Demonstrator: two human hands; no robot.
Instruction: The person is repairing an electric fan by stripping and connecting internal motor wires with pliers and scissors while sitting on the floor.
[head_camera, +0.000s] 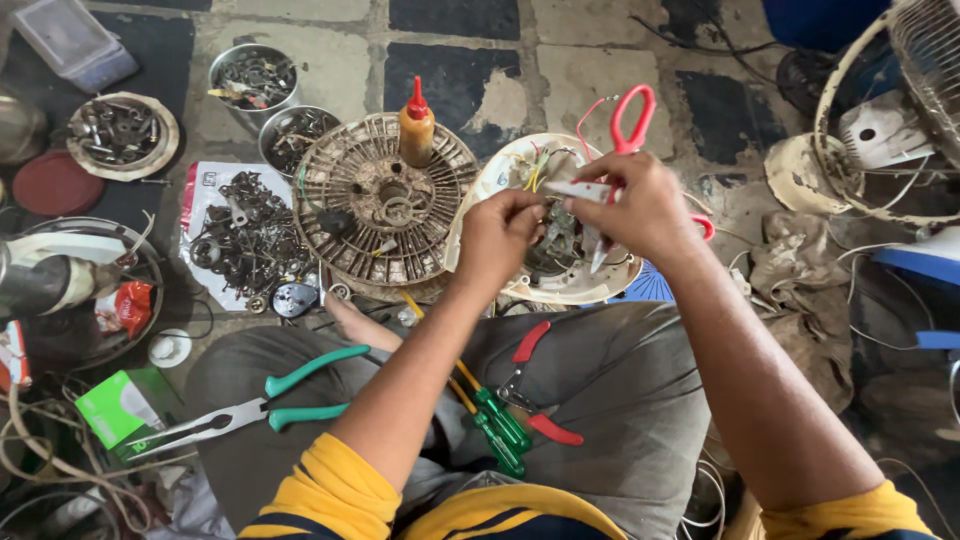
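Here the right hand (640, 205) is closed around red-handled scissors (628, 125), blades pointing down toward a round cream fan housing (480, 190) that rests on the floor against the person's knees. The left hand (500, 232) pinches narrow at thin coloured wires (535, 165) rising from the housing's middle; whether the blades touch the wires I cannot tell. Just left of the housing lies a round grille motor plate (350, 190) with an orange glue bottle (416, 125) standing on it. On the lap lie green-handled long-nose pliers (250, 408), two green screwdrivers (500, 425) and red-handled cutters (535, 385).
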